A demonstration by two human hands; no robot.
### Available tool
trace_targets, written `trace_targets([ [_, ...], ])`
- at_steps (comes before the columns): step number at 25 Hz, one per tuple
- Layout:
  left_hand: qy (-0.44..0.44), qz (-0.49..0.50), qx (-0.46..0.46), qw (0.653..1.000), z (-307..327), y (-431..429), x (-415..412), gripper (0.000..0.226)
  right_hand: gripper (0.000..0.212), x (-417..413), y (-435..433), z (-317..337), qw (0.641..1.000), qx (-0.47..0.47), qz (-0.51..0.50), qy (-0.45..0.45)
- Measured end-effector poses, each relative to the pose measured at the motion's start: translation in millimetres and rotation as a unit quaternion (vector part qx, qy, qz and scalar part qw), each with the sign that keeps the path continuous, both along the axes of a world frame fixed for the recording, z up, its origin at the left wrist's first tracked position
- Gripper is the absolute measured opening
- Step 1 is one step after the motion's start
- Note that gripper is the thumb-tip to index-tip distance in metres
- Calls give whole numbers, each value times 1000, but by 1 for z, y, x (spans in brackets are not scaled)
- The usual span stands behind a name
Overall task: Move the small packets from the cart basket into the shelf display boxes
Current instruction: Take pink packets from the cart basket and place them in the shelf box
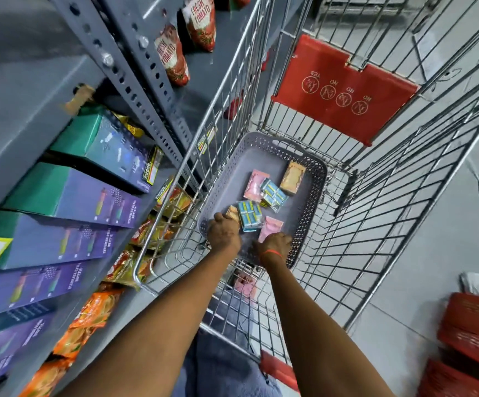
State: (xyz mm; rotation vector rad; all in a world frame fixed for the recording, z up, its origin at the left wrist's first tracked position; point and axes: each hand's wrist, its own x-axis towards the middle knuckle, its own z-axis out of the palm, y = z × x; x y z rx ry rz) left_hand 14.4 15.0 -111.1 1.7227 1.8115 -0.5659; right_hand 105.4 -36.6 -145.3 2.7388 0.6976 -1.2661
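A grey perforated basket (264, 144) sits in the wire cart (390, 202). Several small packets lie in it: a pink one (254, 184), a tan one (292, 177), two blue ones (272, 194) (250, 215), another pink one (269, 226) and a tan one (233, 214). My left hand (223, 233) reaches into the basket with its fingers on the near tan packet. My right hand (274, 244) rests on the near pink packet's lower edge. Whether either hand has a firm grip is hidden by the backs of the hands.
Grey metal shelves (32, 90) stand on the left, with purple-teal boxes (69, 196), orange and yellow snack packets (95, 310) and tomato pouches (172, 55). The cart's red flap (344, 90) is at the far end. Red crates (473, 328) sit on the floor at the right.
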Motion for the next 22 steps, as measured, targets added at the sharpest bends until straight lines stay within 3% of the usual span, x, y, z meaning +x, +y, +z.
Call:
trace_targets([
  [5, -7, -28, 6, 1000, 70, -10, -14, 32, 78, 0, -2, 79, 998, -46, 53, -1],
  [8, -33, -29, 34, 998, 135, -12, -28, 35, 77, -5, 8, 156, 988, -56, 147, -1],
  [13, -57, -98, 158, 981, 226, -14, -57, 20, 24, -26, 38, 290, 958, -18, 282, 50],
  [15, -70, -85, 210, 971, 261, -15, -73, 22, 13, -39, 46, 332, 946, -5, 315, 77],
  [19, -93, 4, 295, 951, 325, -26, -125, 32, 43, -82, 69, 408, 890, 16, 455, 0],
  [22, -81, 82, 333, 936, 351, -26, -167, 36, 37, -129, 81, 443, 852, 62, 519, 5],
])
